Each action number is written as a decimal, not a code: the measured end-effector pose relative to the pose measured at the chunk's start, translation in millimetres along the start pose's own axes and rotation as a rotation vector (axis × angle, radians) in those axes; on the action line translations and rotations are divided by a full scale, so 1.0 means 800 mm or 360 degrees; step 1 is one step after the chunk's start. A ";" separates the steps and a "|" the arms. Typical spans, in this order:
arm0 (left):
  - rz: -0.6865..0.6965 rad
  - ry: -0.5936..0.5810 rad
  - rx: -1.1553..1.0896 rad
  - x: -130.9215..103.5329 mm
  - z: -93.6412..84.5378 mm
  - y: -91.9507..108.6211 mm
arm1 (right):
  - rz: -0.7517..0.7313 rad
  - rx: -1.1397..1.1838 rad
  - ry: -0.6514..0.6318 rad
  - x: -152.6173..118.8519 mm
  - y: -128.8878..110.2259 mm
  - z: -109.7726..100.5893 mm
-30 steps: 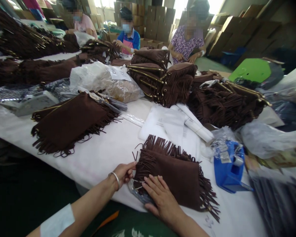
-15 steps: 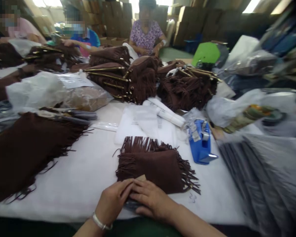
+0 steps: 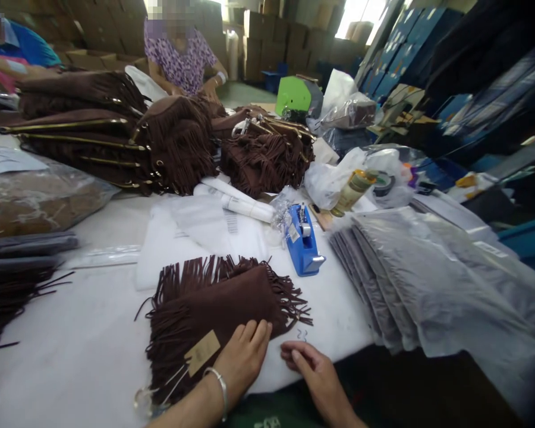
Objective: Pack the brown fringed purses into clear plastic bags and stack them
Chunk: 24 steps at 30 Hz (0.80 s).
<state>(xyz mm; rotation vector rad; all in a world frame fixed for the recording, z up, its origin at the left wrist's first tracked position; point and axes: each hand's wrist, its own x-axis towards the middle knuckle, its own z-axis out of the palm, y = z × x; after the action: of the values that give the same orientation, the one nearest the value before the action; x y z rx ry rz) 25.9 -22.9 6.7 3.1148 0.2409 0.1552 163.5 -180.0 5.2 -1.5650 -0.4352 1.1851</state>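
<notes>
A dark brown fringed bag (image 3: pixel 232 300) lies flat on the white table cover, its fringe spread along the top and both sides. My left hand (image 3: pixel 246 353), with a bangle at the wrist, rests flat on the bag's lower right part, fingers stretched out. Beside that hand a tan card tag (image 3: pixel 203 352) lies on the bag, with pale strings running down from it. My right hand (image 3: pixel 314 374) is off the bag, low over the table's front edge. Its fingers are loosely curled and nothing shows in them.
Beyond the bag are white sheets (image 3: pixel 191 223) and a blue tape dispenser (image 3: pixel 302 244). Grey items in clear plastic (image 3: pixel 410 267) are stacked on the right. Piles of brown fringed bags (image 3: pixel 178 145) stand at the back, where a person in a patterned top (image 3: pixel 178 56) works.
The view has swung right. My hands, together at the bag's lower edge before, have parted: the left lies on the bag, the right is away from it. The tag now shows fully.
</notes>
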 end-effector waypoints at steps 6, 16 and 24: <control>0.0121 0.0441 -0.0403 -0.021 -0.029 -0.003 | 0.0377 0.0726 -0.0295 0.010 -0.019 0.006; 0.0248 0.0391 -0.0557 -0.041 -0.027 0.009 | -0.0510 0.0281 -0.0088 0.102 -0.062 0.030; 0.0241 0.0273 -0.0842 -0.023 -0.049 0.010 | -0.1070 -0.1363 -0.0464 0.097 -0.071 0.039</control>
<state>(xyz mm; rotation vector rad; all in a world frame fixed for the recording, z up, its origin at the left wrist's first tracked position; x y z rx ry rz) 5.1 -33.8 43.7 2.5909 -0.0353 0.4132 187.6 -83.6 21.8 -1.6986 -1.6826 0.7012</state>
